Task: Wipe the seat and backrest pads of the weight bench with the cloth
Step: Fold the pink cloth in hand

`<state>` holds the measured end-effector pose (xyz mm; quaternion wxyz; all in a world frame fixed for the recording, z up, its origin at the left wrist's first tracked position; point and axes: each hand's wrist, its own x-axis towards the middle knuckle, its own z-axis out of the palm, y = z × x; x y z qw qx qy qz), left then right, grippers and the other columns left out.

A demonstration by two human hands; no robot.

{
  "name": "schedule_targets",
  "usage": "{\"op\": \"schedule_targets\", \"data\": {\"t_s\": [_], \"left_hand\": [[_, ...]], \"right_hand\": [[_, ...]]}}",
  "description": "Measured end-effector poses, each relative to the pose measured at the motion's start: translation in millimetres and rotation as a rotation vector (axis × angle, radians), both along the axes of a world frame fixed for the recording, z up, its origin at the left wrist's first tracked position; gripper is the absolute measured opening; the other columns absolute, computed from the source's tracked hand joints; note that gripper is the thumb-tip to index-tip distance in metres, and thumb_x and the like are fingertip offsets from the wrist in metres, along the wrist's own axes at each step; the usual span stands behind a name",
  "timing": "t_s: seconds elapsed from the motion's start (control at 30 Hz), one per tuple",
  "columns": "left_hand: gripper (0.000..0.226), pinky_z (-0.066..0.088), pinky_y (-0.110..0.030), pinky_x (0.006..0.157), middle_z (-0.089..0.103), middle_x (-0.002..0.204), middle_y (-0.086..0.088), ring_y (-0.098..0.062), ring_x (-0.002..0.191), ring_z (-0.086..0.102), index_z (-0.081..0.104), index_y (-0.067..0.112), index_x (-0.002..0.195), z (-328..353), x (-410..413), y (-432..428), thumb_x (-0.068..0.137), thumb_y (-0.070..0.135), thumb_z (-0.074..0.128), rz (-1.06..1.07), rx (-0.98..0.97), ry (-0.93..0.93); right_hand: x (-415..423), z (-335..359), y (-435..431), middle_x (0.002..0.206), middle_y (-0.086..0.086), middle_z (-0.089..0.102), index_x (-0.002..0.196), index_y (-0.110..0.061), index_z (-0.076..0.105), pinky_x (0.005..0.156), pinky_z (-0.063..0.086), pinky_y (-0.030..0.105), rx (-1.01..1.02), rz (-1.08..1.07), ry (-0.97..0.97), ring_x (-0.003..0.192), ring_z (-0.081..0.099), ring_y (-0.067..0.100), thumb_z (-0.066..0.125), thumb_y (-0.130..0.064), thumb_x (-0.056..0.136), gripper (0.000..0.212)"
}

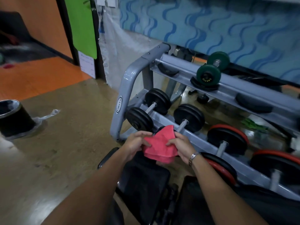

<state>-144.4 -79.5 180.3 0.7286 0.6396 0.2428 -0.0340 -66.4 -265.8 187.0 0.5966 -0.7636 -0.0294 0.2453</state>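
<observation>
A pink cloth (159, 145) hangs folded between both hands, held up just above the near end of the black weight bench. My left hand (136, 143) pinches its left edge and my right hand (181, 146), with a metal watch at the wrist, grips its right edge. Below the cloth lies the bench's black seat pad (144, 181). A second black pad (193, 200), the backrest, sits to its right across a gap, partly hidden by my right forearm.
A grey two-tier dumbbell rack (128, 88) stands right behind the bench, holding black dumbbells (151, 109), red-trimmed ones (227, 138) and a green one (212, 69). A black bin (14, 117) sits on the tan floor at the left. An orange floor lies beyond.
</observation>
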Motion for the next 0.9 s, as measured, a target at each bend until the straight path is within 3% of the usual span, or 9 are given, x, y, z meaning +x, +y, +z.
{"op": "schedule_targets", "data": {"t_s": [0.07,0.1,0.17,0.23,0.3,0.4,0.6,0.77,0.9], "left_hand": [[0.042,0.056,-0.030,0.081,0.075,0.112,-0.013,-0.025,0.101,0.066,0.077,0.007,0.105,12.7,-7.6,-4.6,0.073,-0.018,0.067,-0.039,0.230,-0.011],[0.040,0.055,-0.022,0.076,0.075,0.109,-0.011,-0.022,0.099,0.065,0.076,0.004,0.107,17.0,-10.9,-6.7,0.075,-0.017,0.068,-0.077,0.372,-0.021],[0.035,0.049,-0.016,0.070,0.076,0.105,-0.009,-0.020,0.097,0.067,0.077,0.003,0.109,24.4,-17.9,-11.6,0.078,-0.011,0.072,-0.148,0.621,-0.054],[0.029,0.046,-0.019,0.071,0.077,0.096,-0.008,-0.016,0.087,0.067,0.079,0.006,0.104,33.0,-25.4,-16.2,0.076,-0.002,0.077,-0.186,0.804,-0.077],[0.024,0.051,-0.025,0.073,0.073,0.082,-0.002,-0.017,0.080,0.066,0.082,0.012,0.095,41.6,-33.1,-18.4,0.072,0.005,0.082,-0.182,0.924,-0.090],[0.015,0.046,-0.024,0.066,0.073,0.074,-0.002,-0.017,0.075,0.068,0.081,0.013,0.082,55.3,-43.2,-18.4,0.069,0.014,0.088,-0.187,1.007,-0.119],[0.019,0.037,-0.014,0.046,0.054,0.050,0.007,-0.007,0.051,0.048,0.066,0.009,0.069,64.1,-64.4,-22.6,0.070,0.009,0.086,-0.161,0.670,-0.112],[0.017,0.043,-0.036,0.072,0.058,0.075,-0.001,-0.018,0.077,0.054,0.059,0.027,0.066,56.2,-78.9,-43.1,0.061,0.029,0.075,-0.119,0.388,-0.036],[0.031,0.053,-0.038,0.076,0.061,0.095,-0.011,-0.025,0.093,0.060,0.058,0.019,0.096,43.8,-80.0,-60.6,0.069,0.013,0.071,-0.117,0.086,-0.023]], "right_hand": [[-4.1,13.2,-8.5,0.117,0.000,0.071,0.129,-0.033,0.062,0.092,0.057,0.054,-0.051,-0.007,-0.046,0.103,0.068,0.026,0.075,-0.006,0.058,0.077],[-8.0,20.9,-12.8,0.124,-0.006,0.063,0.149,-0.037,0.039,0.089,0.059,0.049,-0.055,-0.016,-0.062,0.100,0.068,0.021,0.077,0.000,0.061,0.102],[-19.9,36.5,-22.1,0.114,-0.009,0.060,0.155,-0.049,0.006,0.069,0.060,0.033,-0.094,0.027,-0.134,0.076,0.064,0.012,0.072,0.012,0.073,0.123],[-35.1,53.7,-28.9,0.099,-0.004,0.067,0.153,-0.043,0.024,0.057,0.053,0.030,-0.194,0.098,-0.215,0.064,0.059,0.014,0.068,0.012,0.080,0.102],[-47.3,64.5,-33.4,0.113,0.000,0.068,0.141,-0.025,0.056,0.073,0.055,0.031,-0.292,0.127,-0.248,0.085,0.066,0.015,0.066,0.009,0.083,0.068],[-53.5,67.6,-42.8,0.114,0.009,0.073,0.121,-0.011,0.072,0.085,0.059,0.034,-0.330,0.151,-0.166,0.093,0.068,0.018,0.068,0.005,0.085,0.041],[-65.2,62.2,-61.3,0.098,0.007,0.077,0.096,-0.015,0.076,0.085,0.062,0.041,-0.359,0.276,-0.088,0.094,0.075,0.023,0.086,-0.009,0.076,0.024],[-78.9,39.2,-73.7,0.095,0.003,0.077,0.097,-0.016,0.072,0.076,0.054,0.033,-0.214,0.138,-0.125,0.090,0.071,0.020,0.081,-0.031,0.081,0.023],[-87.8,6.1,-69.1,0.104,0.006,0.076,0.109,-0.018,0.065,0.088,0.060,0.048,0.126,-0.164,0.015,0.096,0.074,0.027,0.084,-0.021,0.076,0.038]]}}
